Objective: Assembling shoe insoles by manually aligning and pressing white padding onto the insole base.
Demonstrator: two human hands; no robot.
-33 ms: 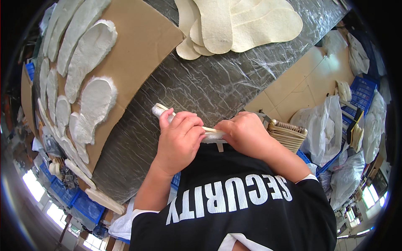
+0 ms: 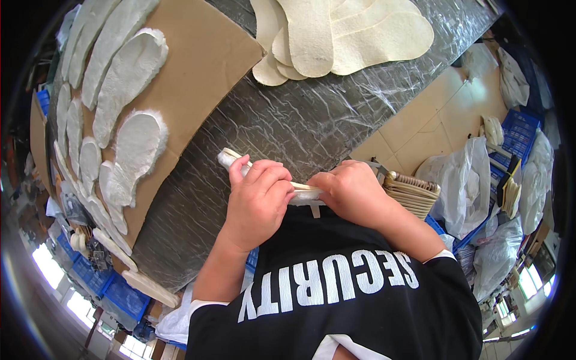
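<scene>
Hands together at the table [image 2: 312, 126] edge: left hand [image 2: 258, 201] and right hand [image 2: 354, 192] both clamped on one fleecy insole [image 2: 240, 161]. Finished fleecy insoles [image 2: 129, 75] line the cardboard beyond the left hand; plain insoles [image 2: 354, 33] wait ahead.

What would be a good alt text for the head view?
Both hands, left hand and right hand, hold a pale insole edge-up over a plastic-wrapped grey table. Fuzzy white insoles line a cardboard sheet; cream insoles are stacked beyond.
</scene>
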